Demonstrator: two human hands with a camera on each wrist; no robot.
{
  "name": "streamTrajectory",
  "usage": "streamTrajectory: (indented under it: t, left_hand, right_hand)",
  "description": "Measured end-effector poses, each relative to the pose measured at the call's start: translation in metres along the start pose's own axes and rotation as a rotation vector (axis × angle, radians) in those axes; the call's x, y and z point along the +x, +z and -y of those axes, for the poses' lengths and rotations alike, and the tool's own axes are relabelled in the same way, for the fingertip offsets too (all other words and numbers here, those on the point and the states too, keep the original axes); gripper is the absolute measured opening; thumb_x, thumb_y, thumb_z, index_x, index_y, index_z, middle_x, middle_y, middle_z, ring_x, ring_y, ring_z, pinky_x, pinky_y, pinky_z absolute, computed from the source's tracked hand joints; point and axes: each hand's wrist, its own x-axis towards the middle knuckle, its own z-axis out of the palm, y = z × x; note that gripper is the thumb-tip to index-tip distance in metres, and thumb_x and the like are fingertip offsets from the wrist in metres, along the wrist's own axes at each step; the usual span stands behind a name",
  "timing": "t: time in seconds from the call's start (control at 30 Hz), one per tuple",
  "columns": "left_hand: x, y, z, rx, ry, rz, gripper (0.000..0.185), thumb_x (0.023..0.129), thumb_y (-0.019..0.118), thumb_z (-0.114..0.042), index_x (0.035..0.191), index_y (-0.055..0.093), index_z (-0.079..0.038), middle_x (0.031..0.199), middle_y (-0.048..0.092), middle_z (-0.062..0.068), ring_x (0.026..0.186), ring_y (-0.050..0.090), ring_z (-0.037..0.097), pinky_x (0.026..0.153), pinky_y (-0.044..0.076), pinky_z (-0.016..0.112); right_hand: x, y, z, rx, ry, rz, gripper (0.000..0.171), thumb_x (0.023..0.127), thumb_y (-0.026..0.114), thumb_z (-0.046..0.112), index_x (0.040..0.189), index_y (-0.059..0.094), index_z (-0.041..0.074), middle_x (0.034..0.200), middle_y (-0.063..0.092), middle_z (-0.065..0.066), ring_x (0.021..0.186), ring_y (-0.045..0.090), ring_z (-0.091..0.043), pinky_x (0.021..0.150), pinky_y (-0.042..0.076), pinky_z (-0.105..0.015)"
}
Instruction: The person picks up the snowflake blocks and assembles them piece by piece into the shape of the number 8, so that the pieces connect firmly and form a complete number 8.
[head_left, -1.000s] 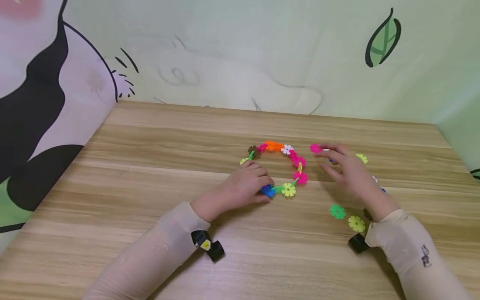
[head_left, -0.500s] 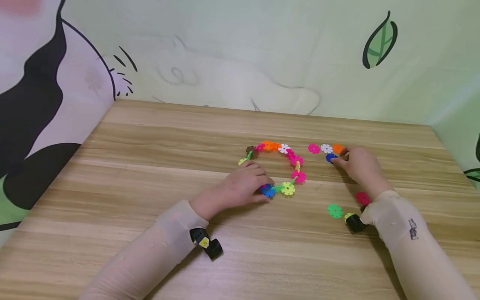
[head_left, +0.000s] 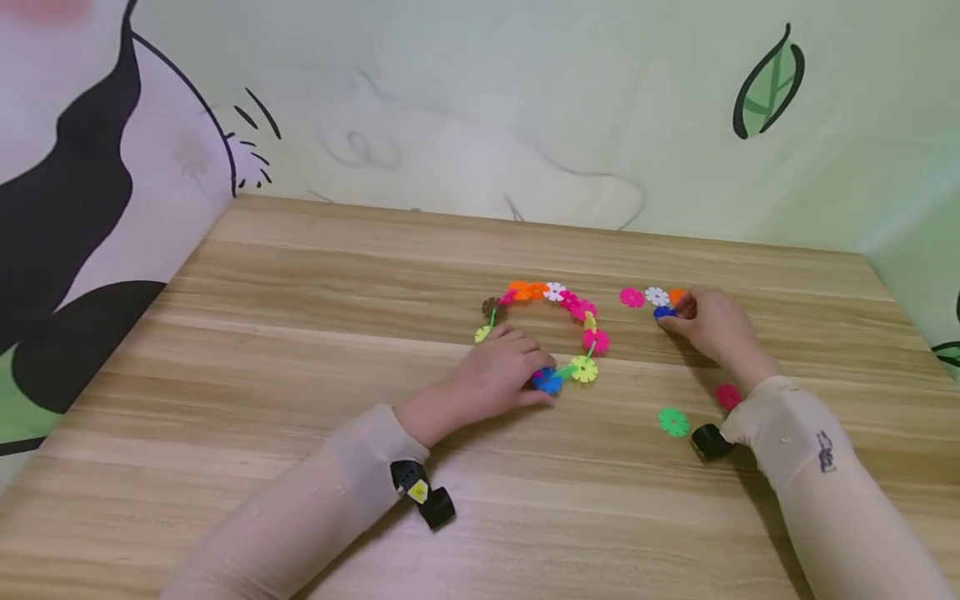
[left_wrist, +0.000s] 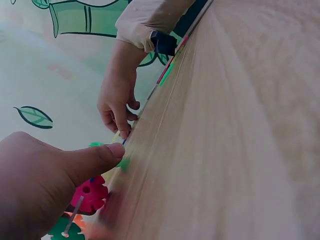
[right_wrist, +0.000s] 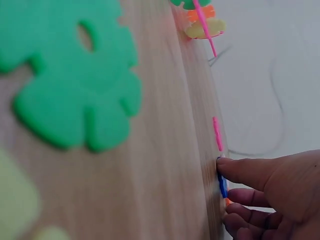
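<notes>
Head view: right hand (head_left: 716,326) is pinching a loose blue disc (head_left: 663,312).
Left hand (head_left: 483,376): gripping the ring (head_left: 596,342).
Pickup: seemingly under way; next move likely calling for lifting.

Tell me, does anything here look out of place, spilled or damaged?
Only the grey scribbles on the pale green wall look odd: faint and loose, unlike the bold, black-outlined green leaf. Nothing appears spilled or damaged: the right hand pinches a dark blue notched disc; the left hand holds a curved chain of multicoloured plastic discs.
</notes>
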Motion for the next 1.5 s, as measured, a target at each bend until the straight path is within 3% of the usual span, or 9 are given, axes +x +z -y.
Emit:
streamTrajectory:
  t: [0.3,0.47,0.63,0.8,0.97,1.1,1.3,1.4,1.5]
  left_hand:
    - [-0.003,-0.008,0.012,-0.065,0.075,0.076,0.041,0.087,0.068,-0.037,0.12,0.065,-0.014,0.121,0.066,0.004,0.12,0.055,0.023,0.113,0.033,0.047]
    - [-0.003,-0.004,0.01,-0.089,0.071,0.039,0.036,0.089,0.067,-0.036,0.116,0.067,-0.012,0.115,0.068,0.003,0.114,0.059,0.021,0.11,0.037,0.046]
    - [-0.001,0.0,0.005,-0.074,0.039,-0.019,0.034,0.088,0.068,-0.036,0.112,0.067,-0.012,0.109,0.07,0.002,0.107,0.062,0.018,0.105,0.041,0.038]
    - [0.002,-0.002,-0.001,-0.059,-0.028,0.003,0.047,0.087,0.067,-0.044,0.121,0.063,-0.012,0.117,0.067,0.002,0.116,0.058,0.02,0.11,0.035,0.041]
    - [0.012,-0.004,-0.012,-0.015,-0.13,0.003,0.053,0.088,0.062,-0.051,0.124,0.06,-0.012,0.123,0.064,0.002,0.119,0.056,0.021,0.107,0.036,0.04]
    - [0.023,-0.002,-0.018,-0.051,-0.191,0.003,0.051,0.089,0.062,-0.048,0.126,0.061,-0.013,0.123,0.065,0.003,0.116,0.058,0.022,0.105,0.04,0.041]
    - [0.027,0.0,-0.018,-0.131,-0.169,0.025,0.038,0.087,0.068,-0.028,0.122,0.064,-0.013,0.099,0.069,0.0,0.094,0.061,0.018,0.091,0.047,0.036]
    - [0.024,-0.003,-0.018,-0.155,-0.173,0.04,0.04,0.084,0.068,-0.022,0.123,0.064,-0.015,0.106,0.069,-0.001,0.101,0.062,0.017,0.096,0.043,0.039]
    - [0.023,-0.004,-0.022,-0.135,-0.197,0.046,0.049,0.085,0.07,-0.036,0.129,0.061,-0.016,0.122,0.067,0.0,0.116,0.06,0.021,0.105,0.037,0.042]
  right_hand:
    - [0.003,0.005,-0.01,0.149,0.012,0.001,0.04,0.091,0.065,0.025,0.109,0.048,-0.006,0.1,0.054,-0.021,0.088,0.051,-0.03,0.074,0.042,-0.033]
    - [-0.003,0.005,-0.011,0.252,0.012,-0.037,0.029,0.094,0.061,0.017,0.109,0.048,-0.004,0.095,0.054,-0.015,0.077,0.052,-0.018,0.062,0.044,-0.022]
    - [-0.022,0.002,-0.004,0.267,-0.078,-0.119,0.021,0.096,0.057,0.017,0.102,0.055,-0.003,0.082,0.06,-0.015,0.065,0.054,-0.013,0.054,0.045,-0.021]
    - [-0.044,0.006,0.011,0.259,-0.185,-0.164,0.02,0.097,0.057,0.02,0.098,0.059,0.0,0.075,0.061,-0.013,0.06,0.051,-0.01,0.051,0.042,-0.023]
    - [-0.064,0.017,0.034,0.28,-0.251,-0.121,0.014,0.097,0.056,0.016,0.097,0.056,0.002,0.072,0.061,-0.009,0.059,0.053,-0.012,0.049,0.043,-0.022]
    - [-0.076,0.029,0.051,0.297,-0.295,-0.063,0.01,0.096,0.057,0.013,0.094,0.055,0.003,0.069,0.059,-0.006,0.053,0.051,-0.009,0.045,0.044,-0.023]
    - [-0.081,0.038,0.06,0.261,-0.359,-0.063,0.006,0.094,0.06,0.011,0.093,0.059,0.005,0.07,0.06,-0.002,0.055,0.05,-0.005,0.047,0.044,-0.022]
    - [-0.08,0.038,0.058,0.228,-0.391,-0.071,0.005,0.094,0.061,0.012,0.095,0.063,0.007,0.069,0.059,0.001,0.057,0.05,-0.005,0.05,0.044,-0.021]
    - [-0.079,0.038,0.057,0.175,-0.425,-0.073,0.007,0.093,0.063,0.012,0.098,0.067,0.01,0.074,0.063,0.002,0.063,0.049,-0.007,0.056,0.044,-0.02]
